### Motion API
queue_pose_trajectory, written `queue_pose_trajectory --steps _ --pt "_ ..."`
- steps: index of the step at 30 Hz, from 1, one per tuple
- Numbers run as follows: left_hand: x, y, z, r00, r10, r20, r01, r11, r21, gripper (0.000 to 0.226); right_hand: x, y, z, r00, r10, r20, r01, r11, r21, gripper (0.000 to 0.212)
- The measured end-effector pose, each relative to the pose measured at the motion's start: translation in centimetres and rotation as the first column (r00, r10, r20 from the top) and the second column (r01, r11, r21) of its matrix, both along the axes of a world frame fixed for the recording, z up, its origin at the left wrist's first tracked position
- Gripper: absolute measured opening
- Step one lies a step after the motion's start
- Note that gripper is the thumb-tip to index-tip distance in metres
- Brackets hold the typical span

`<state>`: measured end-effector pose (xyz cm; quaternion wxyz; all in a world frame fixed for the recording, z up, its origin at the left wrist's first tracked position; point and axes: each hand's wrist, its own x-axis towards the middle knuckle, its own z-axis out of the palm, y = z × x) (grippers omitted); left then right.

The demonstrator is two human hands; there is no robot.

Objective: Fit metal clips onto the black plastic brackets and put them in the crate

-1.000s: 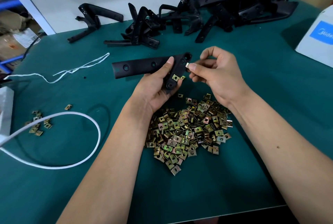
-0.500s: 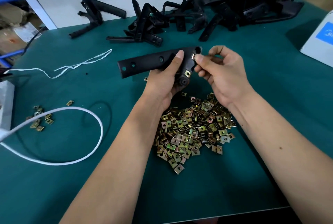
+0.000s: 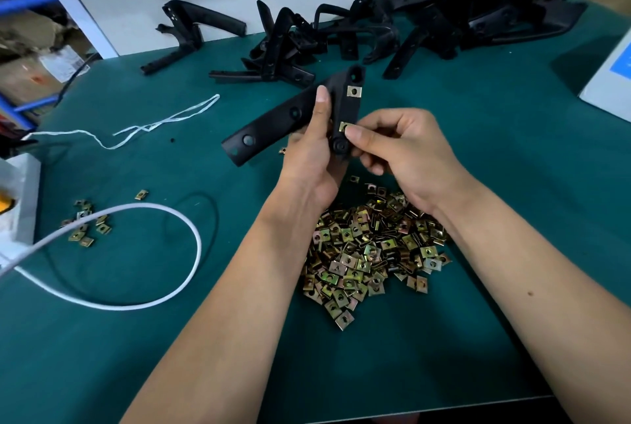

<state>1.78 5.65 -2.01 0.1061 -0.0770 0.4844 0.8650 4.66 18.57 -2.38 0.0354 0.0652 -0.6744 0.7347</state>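
Left hand: the left hand [image 3: 312, 157] is gripping an angled black plastic bracket with round holes [image 3: 290, 116], thumb lying straight up along its face and the remaining fingers wrapping behind it, holding it above the table.
Right hand: the right hand [image 3: 399, 147] is pinching a small brass-coloured square metal clip [image 3: 345, 126] between thumb and forefinger against the short arm of the bracket, its other fingers curling underneath.
Fitted clip: a second square brass clip with a centre hole [image 3: 354, 91] is sitting on the same arm, just above the right thumb, near the bracket's far end.
Clip heap: a loose pile of brass-coloured metal clips [image 3: 372, 249] is lying on the green table mat [image 3: 495, 167] directly below both wrists, between the forearms.
Stray clips: a small scatter of the same clips [image 3: 85, 222] is lying well to the left of the left forearm.
Cable: a white cable loop [image 3: 164, 253] is curving over the mat between that scatter and the left forearm.
String: a thin white string [image 3: 153, 123] is lying beyond it, left of the held bracket.
Bracket stock: a heap of black plastic brackets [image 3: 392, 24] is resting along the far edge, beyond both hands.
Box: a white box with a blue label [image 3: 611, 78] is standing far right of the right hand; its contents cannot be seen.
Crate: cannot tell where one stands.
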Motion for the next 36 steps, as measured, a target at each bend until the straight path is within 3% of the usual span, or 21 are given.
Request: queue_pose_trajectory --steps 5,10,14,19,24,29,32,36 --pt "-0.1 -0.1 0.5 0.999 -0.050 0.002 0.050 0.998 0.032 0.033 0.1 0.0 0.2 0.998 0.034 0.046 -0.030 0.996 -0.082 0.019" --pt "-1.5 -2.9 1.7 0.996 0.011 0.085 -0.034 0.963 0.266 0.031 -0.2 -0.1 0.5 0.996 0.004 0.089 0.005 0.995 -0.100 0.012" --pt "-2.8 -7.0 2.6 0.963 0.262 0.055 -0.268 0.943 0.199 0.027 -1.7 -2.4 1.2 0.990 -0.011 0.140 -0.017 0.981 0.194 0.015" --pt "-1.7 -13.7 2.1 0.874 0.485 0.006 -0.485 0.873 0.041 0.020 -3.2 -11.4 1.6 0.984 0.148 0.100 -0.178 0.843 0.508 0.018" --pt "0.9 -19.9 2.0 0.669 0.740 -0.069 -0.744 0.667 -0.049 0.015 -3.1 -20.9 0.9 0.948 0.295 0.116 -0.312 0.801 0.511 0.024" --pt "2.3 -22.0 2.2 0.591 0.800 -0.105 -0.807 0.585 -0.078 0.012 -3.6 -23.7 0.8 0.934 0.314 0.167 -0.356 0.802 0.480 0.018" --pt "2.0 -21.0 2.4 0.610 0.786 -0.102 -0.792 0.609 -0.044 0.017 -3.8 -21.9 1.5 0.956 0.263 0.126 -0.285 0.752 0.594 0.010" --pt "0.6 -16.8 2.1 0.761 0.644 -0.081 -0.648 0.760 -0.048 0.019 -4.2 -15.6 3.4 0.976 0.207 -0.061 -0.084 0.623 0.777 0.006"
